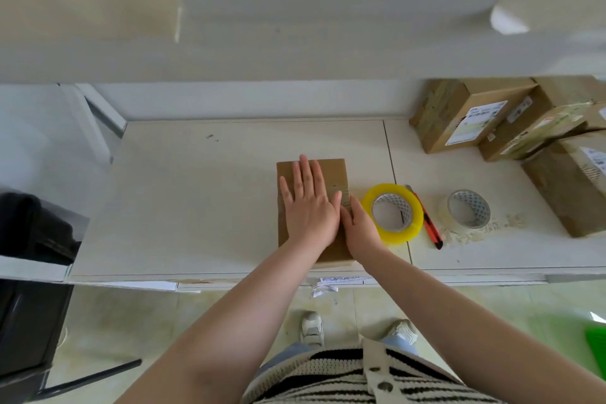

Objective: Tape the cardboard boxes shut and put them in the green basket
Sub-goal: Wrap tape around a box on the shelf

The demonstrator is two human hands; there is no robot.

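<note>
Currently left hand (306, 203) flat on cardboard box (331, 170); right hand (359, 229) open, pressing tape edge. Risk: uneven pressure wrinkles tape.

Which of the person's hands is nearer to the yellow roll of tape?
The right hand. It rests at the cardboard box's right edge, almost against the yellow tape roll. The left hand lies flat on the box top, farther away.

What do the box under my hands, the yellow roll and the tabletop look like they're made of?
Box: brown cardboard, matte, with a glossy clear tape strip across it. Yellow tape roll: translucent plastic film, shiny, on what looks like a printed card core. Tabletop: probably pale laminate, with a faint wood-grain look and scuffs.
</note>
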